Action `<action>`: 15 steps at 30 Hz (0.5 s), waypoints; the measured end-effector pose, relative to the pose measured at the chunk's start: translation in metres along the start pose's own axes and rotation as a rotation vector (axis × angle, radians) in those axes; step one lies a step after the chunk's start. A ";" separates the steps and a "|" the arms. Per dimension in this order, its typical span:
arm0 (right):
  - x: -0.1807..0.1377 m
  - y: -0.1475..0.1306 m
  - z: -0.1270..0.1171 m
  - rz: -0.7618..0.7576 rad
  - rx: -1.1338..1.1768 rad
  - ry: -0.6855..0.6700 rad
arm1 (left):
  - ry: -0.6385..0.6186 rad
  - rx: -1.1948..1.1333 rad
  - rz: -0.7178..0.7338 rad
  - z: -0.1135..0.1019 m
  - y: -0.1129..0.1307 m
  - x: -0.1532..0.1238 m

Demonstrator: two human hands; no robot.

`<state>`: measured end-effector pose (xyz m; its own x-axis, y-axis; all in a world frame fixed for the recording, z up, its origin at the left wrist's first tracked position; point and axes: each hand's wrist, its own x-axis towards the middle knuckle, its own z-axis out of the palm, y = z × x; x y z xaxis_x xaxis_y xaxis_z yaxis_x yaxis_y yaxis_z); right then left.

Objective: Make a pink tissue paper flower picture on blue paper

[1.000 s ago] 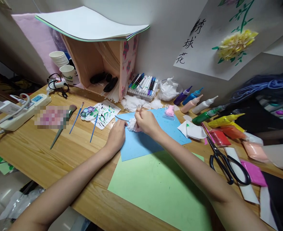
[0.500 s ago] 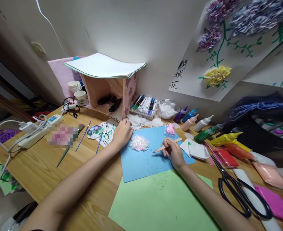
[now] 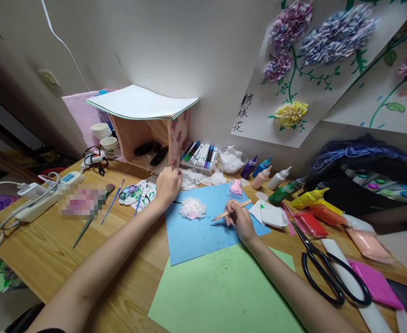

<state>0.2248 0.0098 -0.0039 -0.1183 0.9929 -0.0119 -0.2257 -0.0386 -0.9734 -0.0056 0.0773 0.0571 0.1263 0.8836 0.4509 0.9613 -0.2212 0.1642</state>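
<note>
My right hand (image 3: 239, 219) is closed around a pointed wooden craft stick (image 3: 226, 214), held above blue paper (image 3: 192, 245) with its tip toward the left. Left of the tip, a fluffy white paper flower (image 3: 192, 209) with a touch of pink lies on the blue sheet. My left hand (image 3: 169, 186) rests at the sheet's upper left edge, fingers curled downward; whatever they hold is hidden. Beside it are white crumpled tissues (image 3: 194, 178) and a paint-smeared palette (image 3: 143, 193). A small bag of pink clay (image 3: 236, 187) sits behind my right hand.
Green paper (image 3: 220, 291) lies in front. To the right are large scissors (image 3: 328, 268), paint bottles (image 3: 281, 194) and clay packs (image 3: 312, 224). Markers (image 3: 199, 155) and a pink box (image 3: 144, 134) stand behind. A power strip (image 3: 39, 201) and brushes (image 3: 113, 202) lie left.
The camera view has turned to the right, so everything sits further left. Both hands keep nearly the same pose, with the stick still in the right hand.
</note>
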 end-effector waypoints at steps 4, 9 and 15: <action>-0.001 0.000 -0.001 -0.007 0.009 0.002 | -0.021 -0.396 0.004 -0.034 0.011 -0.023; -0.004 -0.005 0.001 -0.073 -0.002 0.000 | -0.452 -0.798 -0.008 -0.056 0.031 -0.070; -0.019 -0.016 0.014 -0.270 -0.075 -0.057 | -0.402 -0.661 -0.045 -0.028 0.033 -0.098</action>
<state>0.2170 -0.0103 0.0146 -0.1182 0.9580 0.2611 -0.1841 0.2373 -0.9538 0.0069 -0.0280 0.0432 0.2911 0.9515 0.0991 0.6380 -0.2703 0.7210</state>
